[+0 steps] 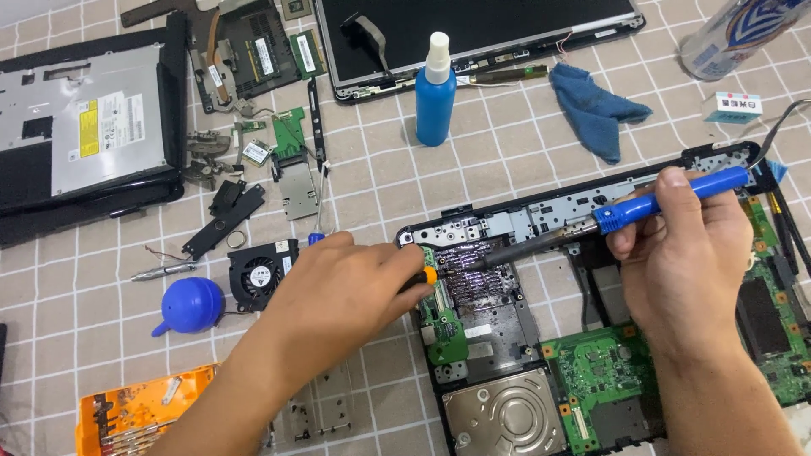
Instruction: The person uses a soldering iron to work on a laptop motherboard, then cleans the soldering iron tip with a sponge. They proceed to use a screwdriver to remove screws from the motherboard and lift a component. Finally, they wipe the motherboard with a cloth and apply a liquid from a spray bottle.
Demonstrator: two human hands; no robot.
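Right hand: I am seeing my right hand [688, 253] closing around the blue handle of a soldering iron [608, 221], its dark tip pointing away toward my left hand.
Left hand: my left hand [342, 295] is curling shut around a small tool with an orange tip [429, 275]; the rest of that tool is hiding under my fingers.
Work piece: an opened laptop base [507, 221] is lying under both hands, the iron's tip hovering over its grey metal panel just beyond the left fingertips.
Boards: a green circuit board [601, 371] is sitting below my right wrist, with 1 silver hard drive [503, 415] beside it.
Nearby left: 1 black fan [260, 274] and a blue dust blower [191, 304] are lying just outside my left wrist.
Far side: a blue spray bottle [436, 91] is standing well beyond my left hand.
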